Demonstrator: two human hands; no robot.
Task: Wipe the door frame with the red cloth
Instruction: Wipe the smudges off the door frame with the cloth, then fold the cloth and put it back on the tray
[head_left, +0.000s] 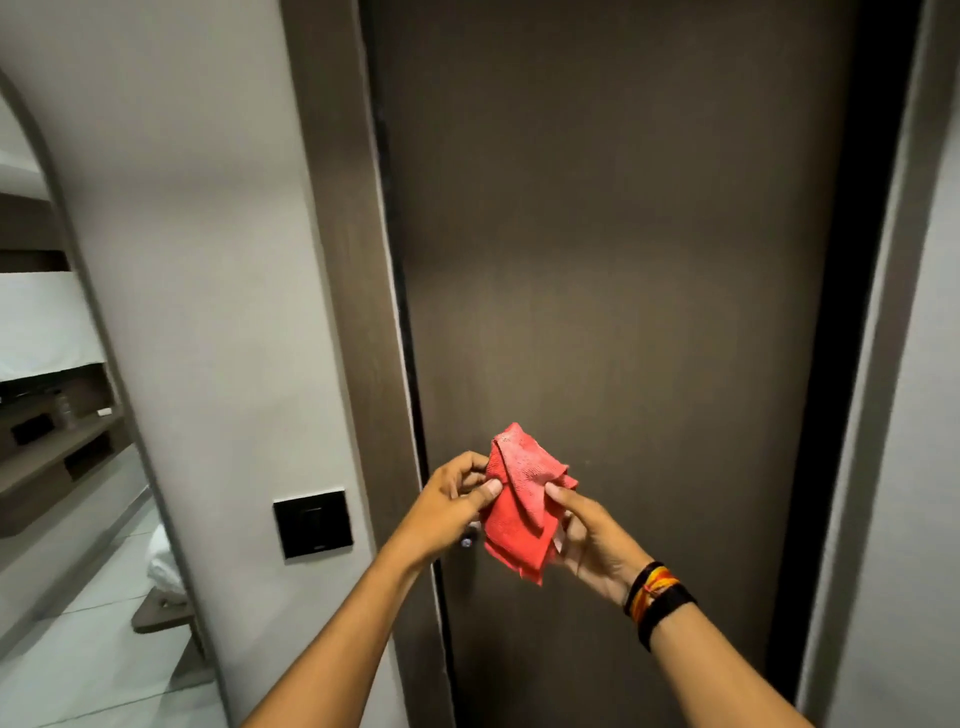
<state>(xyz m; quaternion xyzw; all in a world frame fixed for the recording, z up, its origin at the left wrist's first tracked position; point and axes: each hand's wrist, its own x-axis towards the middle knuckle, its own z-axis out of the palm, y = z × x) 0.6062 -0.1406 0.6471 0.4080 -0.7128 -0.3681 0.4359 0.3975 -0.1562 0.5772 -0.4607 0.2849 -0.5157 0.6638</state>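
Note:
A crumpled red cloth (522, 499) hangs in front of a closed dark brown door (613, 249), held between both hands at about handle height. My left hand (451, 506) pinches its left edge with thumb and fingers. My right hand (589, 535), with dark and orange bands on the wrist, grips its right side. The brown door frame (345, 249) runs up the left of the door, and its other side (883, 291) runs up the right. The cloth touches neither the frame nor the door.
A black wall switch plate (313, 523) sits on the white wall (208, 260) left of the frame. A small metal knob (466, 542) shows below my left hand. Far left, an arched opening shows wooden shelves (57, 447) and a pale tiled floor.

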